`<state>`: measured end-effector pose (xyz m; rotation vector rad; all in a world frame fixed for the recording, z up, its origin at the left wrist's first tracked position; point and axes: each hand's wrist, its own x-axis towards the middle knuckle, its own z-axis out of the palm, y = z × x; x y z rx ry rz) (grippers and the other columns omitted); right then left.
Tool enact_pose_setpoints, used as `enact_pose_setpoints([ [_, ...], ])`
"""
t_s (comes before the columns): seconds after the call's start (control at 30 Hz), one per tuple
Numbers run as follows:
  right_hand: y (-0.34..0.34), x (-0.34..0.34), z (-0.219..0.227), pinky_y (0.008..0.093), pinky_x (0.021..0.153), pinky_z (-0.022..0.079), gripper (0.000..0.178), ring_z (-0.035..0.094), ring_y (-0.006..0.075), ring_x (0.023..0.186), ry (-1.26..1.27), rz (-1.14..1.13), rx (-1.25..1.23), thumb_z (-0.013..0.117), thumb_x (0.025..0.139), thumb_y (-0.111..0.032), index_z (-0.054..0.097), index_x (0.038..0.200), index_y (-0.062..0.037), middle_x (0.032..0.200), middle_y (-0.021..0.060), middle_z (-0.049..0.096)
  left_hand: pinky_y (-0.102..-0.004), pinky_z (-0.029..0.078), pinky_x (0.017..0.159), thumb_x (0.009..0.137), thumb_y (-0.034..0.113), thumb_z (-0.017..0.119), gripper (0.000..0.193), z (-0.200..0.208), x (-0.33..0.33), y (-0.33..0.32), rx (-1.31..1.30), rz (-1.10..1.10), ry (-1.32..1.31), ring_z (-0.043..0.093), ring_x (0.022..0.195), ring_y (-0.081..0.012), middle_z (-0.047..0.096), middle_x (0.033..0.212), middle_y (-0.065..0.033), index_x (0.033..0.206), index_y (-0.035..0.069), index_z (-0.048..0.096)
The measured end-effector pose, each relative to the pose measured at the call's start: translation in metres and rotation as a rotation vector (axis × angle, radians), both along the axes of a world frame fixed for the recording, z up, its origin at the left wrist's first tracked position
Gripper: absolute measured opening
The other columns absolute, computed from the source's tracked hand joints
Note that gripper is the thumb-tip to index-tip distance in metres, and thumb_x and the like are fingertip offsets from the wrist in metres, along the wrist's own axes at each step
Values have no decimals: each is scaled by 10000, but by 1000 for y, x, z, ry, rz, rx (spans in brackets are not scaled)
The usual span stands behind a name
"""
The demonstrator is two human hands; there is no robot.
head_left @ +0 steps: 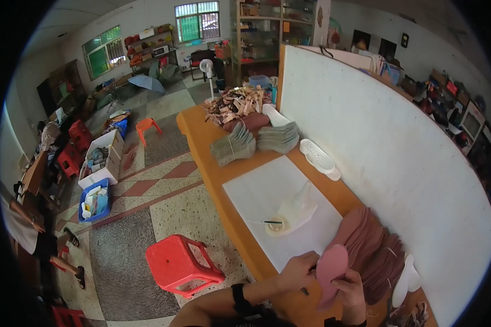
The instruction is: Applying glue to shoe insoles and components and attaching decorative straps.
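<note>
A pink insole-shaped piece (331, 267) is upright in my right hand (352, 291), thumb across its lower part. My left hand (300, 272) is closed beside the piece's left edge. A small dark bit shows at its fingertips, but I cannot make out what it grips. Right of both hands lies a large pile of reddish-brown sole-shaped pieces (365, 248), partly tied with string. Ahead, on a white sheet (256, 188), sits a pale, whitish container (297, 210) with a dark-handled brush (273, 222) resting over it.
Grey tied bundles (232, 146) and a heap of scraps (240, 103) lie at the table's far end. White shoe soles (319, 158) stand along the white partition (376, 120). A red stool (177, 261) stands left of the table. Another person's legs (68, 256) show at far left.
</note>
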<state>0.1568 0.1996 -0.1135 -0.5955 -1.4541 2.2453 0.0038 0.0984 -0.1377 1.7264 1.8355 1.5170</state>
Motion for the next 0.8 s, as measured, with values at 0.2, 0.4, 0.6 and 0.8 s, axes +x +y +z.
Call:
enact_pose_setpoints([
  [0.2, -20, -36, -17, 265, 769, 425, 296, 555, 150, 854, -134, -17, 140, 596, 687, 15, 586, 982, 46, 911, 69, 605, -248, 410, 537, 764, 26, 550, 189, -22, -52, -7, -224, -227, -944, 469, 615, -61, 580, 733, -41, 950, 15, 581],
  [0.4, -47, -105, -14, 262, 778, 434, 303, 560, 144, 869, -174, -91, 78, 626, 703, 44, 583, 1003, 53, 925, 77, 612, -197, 414, 522, 767, 31, 561, 274, -5, -125, -23, -352, -296, -1127, 518, 637, -67, 587, 818, -14, 1039, -1, 562],
  [0.6, -71, -151, -8, 260, 787, 431, 313, 553, 135, 873, -125, -43, 17, 611, 722, 40, 569, 1032, 57, 937, 76, 607, -203, 371, 453, 823, 68, 511, 195, -16, -172, -49, -361, -317, -1141, 468, 514, -54, 540, 648, -22, 990, -16, 567],
  [0.8, -79, -187, -6, 262, 788, 433, 299, 555, 138, 871, -111, 134, 18, 600, 743, 11, 564, 1037, 57, 938, 67, 606, -244, 411, 485, 848, 127, 514, 190, 1, -199, -89, -295, -176, -884, 499, 529, -94, 551, 639, -50, 950, -23, 570],
])
